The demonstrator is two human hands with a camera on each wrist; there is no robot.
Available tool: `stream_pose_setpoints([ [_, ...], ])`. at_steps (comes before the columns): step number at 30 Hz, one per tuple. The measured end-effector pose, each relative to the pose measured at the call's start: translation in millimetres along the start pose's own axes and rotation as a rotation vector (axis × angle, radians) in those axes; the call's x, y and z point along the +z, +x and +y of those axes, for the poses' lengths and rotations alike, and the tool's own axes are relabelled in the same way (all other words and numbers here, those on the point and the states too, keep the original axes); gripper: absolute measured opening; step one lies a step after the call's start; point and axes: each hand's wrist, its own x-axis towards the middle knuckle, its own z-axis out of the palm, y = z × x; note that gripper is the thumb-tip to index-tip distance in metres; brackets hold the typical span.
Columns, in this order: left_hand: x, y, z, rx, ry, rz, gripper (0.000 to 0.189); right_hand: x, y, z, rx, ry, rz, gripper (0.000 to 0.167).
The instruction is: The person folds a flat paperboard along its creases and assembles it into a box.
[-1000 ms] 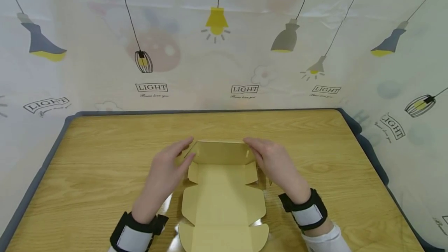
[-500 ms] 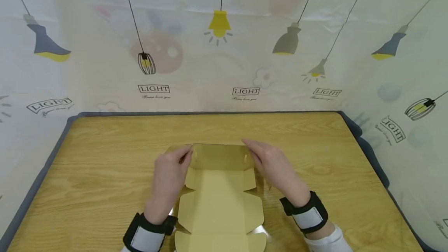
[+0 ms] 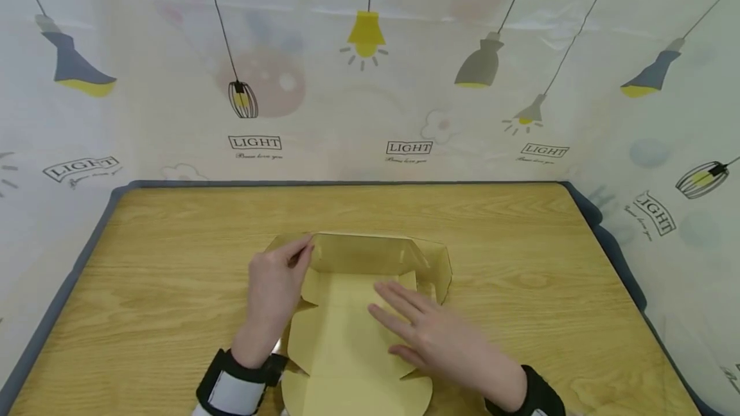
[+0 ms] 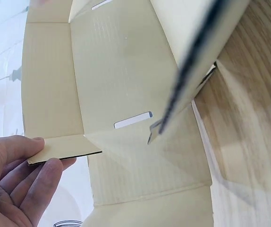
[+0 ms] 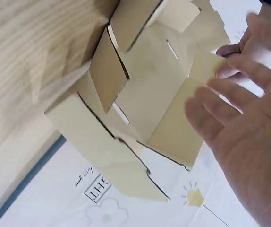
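Observation:
A tan cardboard box blank lies partly folded on the table, its far panel standing up. My left hand is at the far left corner. In the left wrist view its thumb and fingers pinch a small end flap of the cardboard. Slots cut through the panel show there. My right hand hovers over the blank's right side with its fingers spread and nothing in them. A side flap sticks out at an angle in the right wrist view.
The wooden table surrounds the cardboard, bordered by a dark edge strip. Behind it and at both sides hangs a white sheet printed with lamps. Black bands are strapped on both wrists.
My left hand has gone from spread fingers to pinching the flap at the left corner. The right hand has left the far right corner and come nearer, exposing the right flap.

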Motion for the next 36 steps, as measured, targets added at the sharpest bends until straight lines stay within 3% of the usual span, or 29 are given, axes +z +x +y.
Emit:
stream_pose_setpoints([
  [4,-1.3,-0.7,-1.8,-0.006,-0.013,-0.007,0.016,14.4,-2.7,-8.5,0.005,0.092,-0.272,0.066],
  [8,-1.9,-3.3,-4.0,-0.011,-0.032,-0.02,0.016,23.2,-2.8,-12.1,0.058,0.156,-0.389,0.064],
  [15,-3.8,-9.9,-7.5,0.006,-0.04,-0.028,0.015,25.1,3.8,-15.2,0.124,0.154,-0.443,0.065],
  [25,-10.4,-21.0,-8.1,0.041,-0.064,-0.043,0.017,23.4,17.4,-8.4,0.263,0.291,-0.479,0.057],
  [30,-8.2,-26.0,-7.2,0.013,-0.068,-0.057,0.017,24.7,17.8,-2.6,0.285,0.339,-0.453,0.053],
  [36,-8.5,-30.0,-6.6,-0.04,-0.063,-0.095,0.016,27.8,18.4,-4.0,0.255,0.287,-0.426,0.052],
])
